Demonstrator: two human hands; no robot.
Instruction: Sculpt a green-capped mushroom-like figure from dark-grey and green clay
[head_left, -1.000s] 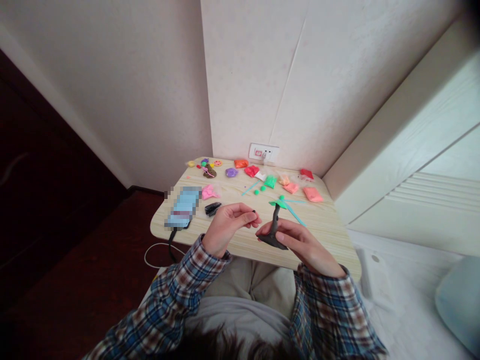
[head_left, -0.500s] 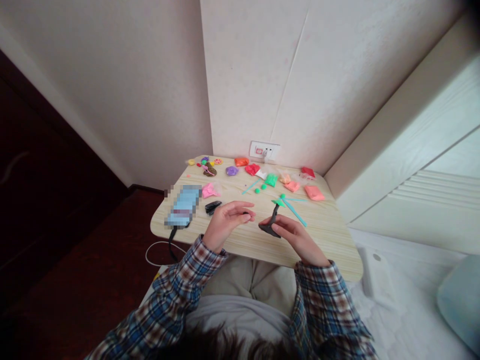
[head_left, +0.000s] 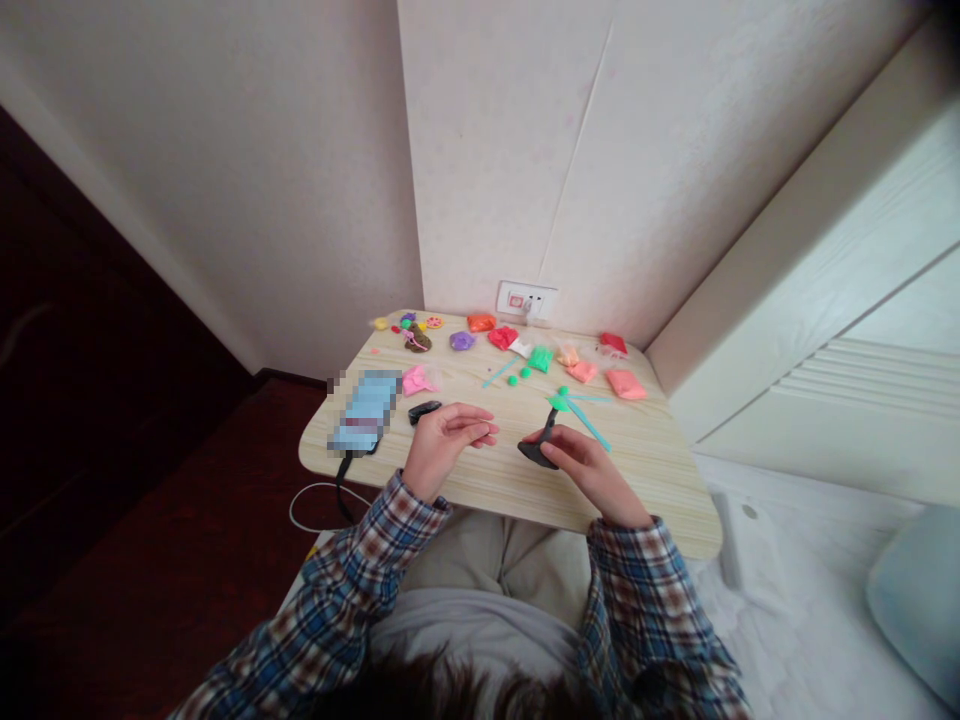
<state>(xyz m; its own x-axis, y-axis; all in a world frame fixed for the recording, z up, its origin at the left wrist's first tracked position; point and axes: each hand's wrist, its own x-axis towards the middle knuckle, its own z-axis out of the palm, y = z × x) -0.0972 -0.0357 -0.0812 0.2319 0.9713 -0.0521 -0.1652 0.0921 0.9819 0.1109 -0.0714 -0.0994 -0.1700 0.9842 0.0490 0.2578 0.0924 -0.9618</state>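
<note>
Between the thumb and fingers of my right hand (head_left: 585, 464) is a dark grey clay tree (head_left: 540, 452), with a wide base, a thin upright trunk and a green clay top (head_left: 558, 403). To its left, my left hand (head_left: 454, 440) is closed in a pinch over the table. The small black clay piece seen there a moment ago is now hidden by the fingers. A black clay packet (head_left: 424, 411) lies just behind my left hand. Small green clay balls (head_left: 513, 381) rest beyond the tree, and a teal modelling tool (head_left: 590, 424) lies beside it.
Bags of coloured clay, including pink (head_left: 417, 380), green (head_left: 540, 359) and coral (head_left: 625, 384), lie over the table (head_left: 480, 490). A phone (head_left: 367, 412) with a cable is at the left. Small clay figures (head_left: 417, 340) sit far left; a wall socket (head_left: 527, 300) is behind.
My left fingers have closed further, and the black piece between them has gone out of sight. The tree in my right hand has turned slightly.
</note>
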